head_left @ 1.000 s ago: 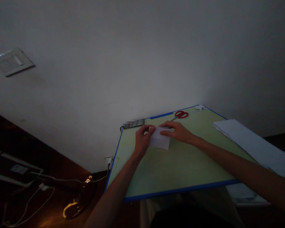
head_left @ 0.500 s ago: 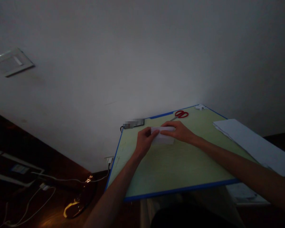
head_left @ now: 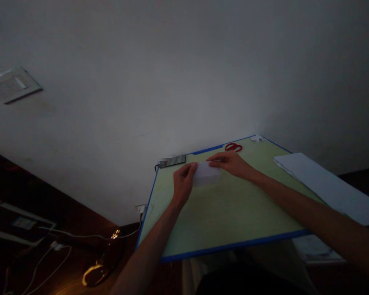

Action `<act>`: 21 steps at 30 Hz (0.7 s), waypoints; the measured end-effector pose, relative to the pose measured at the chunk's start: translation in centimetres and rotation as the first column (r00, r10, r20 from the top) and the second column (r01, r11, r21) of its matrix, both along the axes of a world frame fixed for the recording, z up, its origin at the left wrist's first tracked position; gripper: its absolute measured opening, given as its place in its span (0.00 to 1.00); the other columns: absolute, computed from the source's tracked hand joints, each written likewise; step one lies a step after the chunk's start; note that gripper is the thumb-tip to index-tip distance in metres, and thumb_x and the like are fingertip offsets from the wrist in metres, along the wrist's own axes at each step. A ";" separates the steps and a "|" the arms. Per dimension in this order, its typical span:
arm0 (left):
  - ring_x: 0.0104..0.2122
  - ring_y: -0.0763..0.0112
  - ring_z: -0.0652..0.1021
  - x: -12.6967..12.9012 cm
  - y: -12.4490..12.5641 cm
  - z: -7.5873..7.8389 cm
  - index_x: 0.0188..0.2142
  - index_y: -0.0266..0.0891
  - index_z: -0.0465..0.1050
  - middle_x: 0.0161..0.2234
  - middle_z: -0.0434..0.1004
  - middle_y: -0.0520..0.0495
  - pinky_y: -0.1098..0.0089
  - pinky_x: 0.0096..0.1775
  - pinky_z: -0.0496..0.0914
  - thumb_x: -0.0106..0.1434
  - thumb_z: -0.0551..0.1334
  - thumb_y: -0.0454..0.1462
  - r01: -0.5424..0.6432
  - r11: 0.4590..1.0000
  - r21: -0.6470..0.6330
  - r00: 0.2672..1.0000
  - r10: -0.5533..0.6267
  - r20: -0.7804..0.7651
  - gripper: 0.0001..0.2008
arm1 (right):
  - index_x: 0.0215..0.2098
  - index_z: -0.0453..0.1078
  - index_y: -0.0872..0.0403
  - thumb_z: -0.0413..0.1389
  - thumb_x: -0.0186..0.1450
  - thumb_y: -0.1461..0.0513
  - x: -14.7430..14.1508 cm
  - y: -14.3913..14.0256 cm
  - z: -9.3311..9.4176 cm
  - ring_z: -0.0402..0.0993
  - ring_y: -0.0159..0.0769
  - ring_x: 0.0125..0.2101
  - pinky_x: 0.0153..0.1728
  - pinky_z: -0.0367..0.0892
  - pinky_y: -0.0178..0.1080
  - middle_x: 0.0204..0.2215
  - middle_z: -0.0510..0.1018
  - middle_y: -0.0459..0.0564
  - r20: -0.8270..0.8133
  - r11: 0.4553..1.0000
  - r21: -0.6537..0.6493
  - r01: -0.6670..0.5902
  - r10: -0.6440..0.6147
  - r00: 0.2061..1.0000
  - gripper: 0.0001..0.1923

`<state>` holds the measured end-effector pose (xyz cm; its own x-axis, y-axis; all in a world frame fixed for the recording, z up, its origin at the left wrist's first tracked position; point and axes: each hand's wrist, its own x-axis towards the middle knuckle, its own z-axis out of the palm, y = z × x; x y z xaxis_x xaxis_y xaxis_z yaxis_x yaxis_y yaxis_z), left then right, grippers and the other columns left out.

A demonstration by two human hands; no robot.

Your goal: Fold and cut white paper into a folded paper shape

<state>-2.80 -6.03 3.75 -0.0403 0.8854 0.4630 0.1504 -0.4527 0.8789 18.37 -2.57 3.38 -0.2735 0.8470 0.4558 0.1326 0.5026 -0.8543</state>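
A small white piece of paper [head_left: 205, 173] is held between my hands over the pale green tabletop [head_left: 233, 209]. My left hand [head_left: 183, 180] pinches its upper left corner between thumb and fingers. At the upper right, my right hand [head_left: 229, 163] grips the top edge, with the thumb in front. The paper's lower part hangs loose and looks slightly blurred. Just beyond my right hand lie scissors with red handles [head_left: 233, 147], their blades hidden behind the hand.
A phone-like dark device [head_left: 175, 161] with a cable lies at the table's back left. White paper scraps [head_left: 258, 138] sit at the far corner. A stack of white sheets [head_left: 322, 180] overhangs the right edge. The wall [head_left: 172, 82] rises behind; white cables [head_left: 89, 234] run at lower left.
My hands have moved apart along the paper's top edge; the left thumb has drawn back from its middle to the corner. My right hand has come to cover the scissors' blades.
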 end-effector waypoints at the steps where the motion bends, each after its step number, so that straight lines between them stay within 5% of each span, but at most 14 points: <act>1: 0.32 0.69 0.75 0.0 -0.1 0.0 0.35 0.36 0.83 0.31 0.81 0.48 0.71 0.35 0.68 0.61 0.68 0.47 0.001 1.000 -0.001 1.000 -0.001 0.004 0.15 | 0.38 0.83 0.52 0.67 0.57 0.51 0.1 0.2 0.0 0.82 0.43 0.37 0.41 0.76 0.44 0.37 0.86 0.52 -0.023 0.999 -0.028 0.016 -0.017 1.000 0.16; 10: 0.31 0.68 0.76 0.1 -0.5 0.3 0.34 0.37 0.84 0.30 0.80 0.48 0.70 0.34 0.69 0.63 0.67 0.47 -0.056 0.998 0.029 0.998 0.057 -0.016 0.15 | 0.37 0.83 0.53 0.65 0.59 0.49 0.8 0.6 0.4 0.82 0.42 0.38 0.44 0.76 0.46 0.37 0.86 0.52 -0.091 0.997 -0.049 -0.052 0.048 0.995 0.17; 16: 0.35 0.64 0.80 0.4 -0.1 -0.3 0.36 0.37 0.83 0.34 0.84 0.45 0.67 0.39 0.72 0.60 0.70 0.46 -0.082 0.996 0.024 0.995 0.081 0.056 0.13 | 0.34 0.82 0.53 0.68 0.57 0.49 0.4 0.0 0.4 0.82 0.42 0.36 0.44 0.76 0.46 0.34 0.85 0.52 -0.153 0.998 -0.051 0.044 -0.051 0.987 0.17; 21: 0.36 0.66 0.81 0.2 0.3 -0.5 0.40 0.38 0.80 0.36 0.84 0.45 0.69 0.39 0.72 0.59 0.70 0.45 -0.056 0.998 0.015 0.991 0.053 0.122 0.14 | 0.50 0.78 0.52 0.68 0.57 0.51 0.3 -0.2 0.0 0.80 0.40 0.34 0.39 0.76 0.44 0.33 0.84 0.49 -0.061 0.999 -0.029 -0.024 0.022 0.998 0.25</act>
